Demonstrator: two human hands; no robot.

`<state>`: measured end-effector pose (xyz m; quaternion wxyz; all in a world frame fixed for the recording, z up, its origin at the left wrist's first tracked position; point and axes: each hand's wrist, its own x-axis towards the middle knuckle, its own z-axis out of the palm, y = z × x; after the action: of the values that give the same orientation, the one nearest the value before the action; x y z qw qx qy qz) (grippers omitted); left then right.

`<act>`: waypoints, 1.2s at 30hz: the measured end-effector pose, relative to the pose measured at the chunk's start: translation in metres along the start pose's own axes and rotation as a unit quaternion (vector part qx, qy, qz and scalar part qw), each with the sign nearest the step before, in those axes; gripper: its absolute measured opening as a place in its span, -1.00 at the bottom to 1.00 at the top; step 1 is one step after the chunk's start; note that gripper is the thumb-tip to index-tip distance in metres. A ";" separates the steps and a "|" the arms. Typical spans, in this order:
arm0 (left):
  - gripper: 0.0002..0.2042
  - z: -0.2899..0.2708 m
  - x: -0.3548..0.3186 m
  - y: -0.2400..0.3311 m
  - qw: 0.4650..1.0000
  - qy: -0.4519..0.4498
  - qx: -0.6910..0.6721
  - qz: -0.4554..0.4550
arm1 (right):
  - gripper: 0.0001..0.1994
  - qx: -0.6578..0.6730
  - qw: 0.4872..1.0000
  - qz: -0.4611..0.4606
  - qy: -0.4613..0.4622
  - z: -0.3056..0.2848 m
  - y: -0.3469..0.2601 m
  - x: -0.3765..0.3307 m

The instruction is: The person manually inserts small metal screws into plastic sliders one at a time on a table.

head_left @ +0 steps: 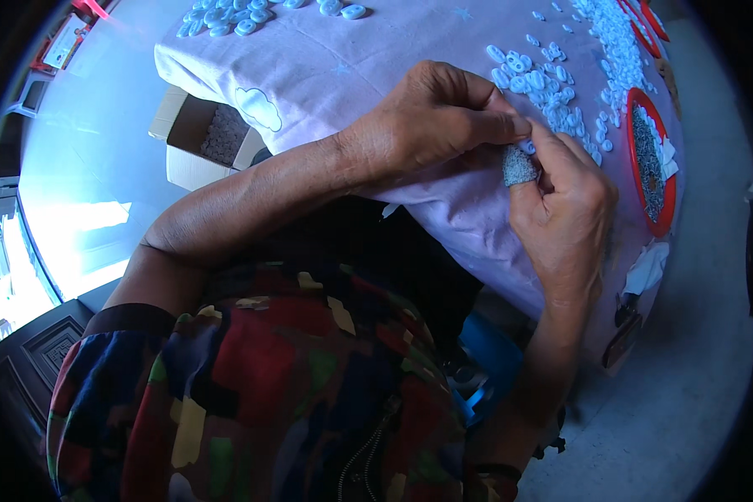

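Cardboard box (194,138), open and brown, stands on the floor at left beside the table edge, under a pale lilac cloth (335,63) printed with a cloud outline. Centre: left hand (427,117) and right hand (560,201) meet, fingertips pinching one small white piece (527,147); a grey textured cot (519,167) covers one finger. Right: loose white pieces (544,84) and a red-rimmed tray (666,201).

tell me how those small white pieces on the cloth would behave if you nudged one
The small white pieces look light and hard, so one would probably skid or flip rather than bend. They lie flat, so rolling seems unlikely. The soft pale cloth may snag them a little. Both hands pinch something tiny, suggesting fiddly handling.
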<state>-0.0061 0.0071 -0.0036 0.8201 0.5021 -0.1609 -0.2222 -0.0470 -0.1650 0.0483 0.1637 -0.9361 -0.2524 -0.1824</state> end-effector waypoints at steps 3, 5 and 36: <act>-0.87 -0.004 -0.003 0.009 1.000 -0.017 0.025 0.005 | -0.69 0.121 0.989 0.074 0.038 0.004 0.006 -0.008; -0.85 -0.017 -0.001 0.025 0.969 0.012 0.221 0.111 | -0.67 0.172 0.976 0.117 0.062 0.006 0.021 -0.022; -0.86 -0.002 0.020 0.006 0.790 -0.012 0.546 0.277 | -0.71 0.010 0.980 0.199 0.010 -0.020 0.054 -0.044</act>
<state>0.0133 0.0005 0.0021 0.4337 0.7974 -0.3977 0.1337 -0.0593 -0.2352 0.0356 0.2085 -0.9640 -0.0616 -0.1529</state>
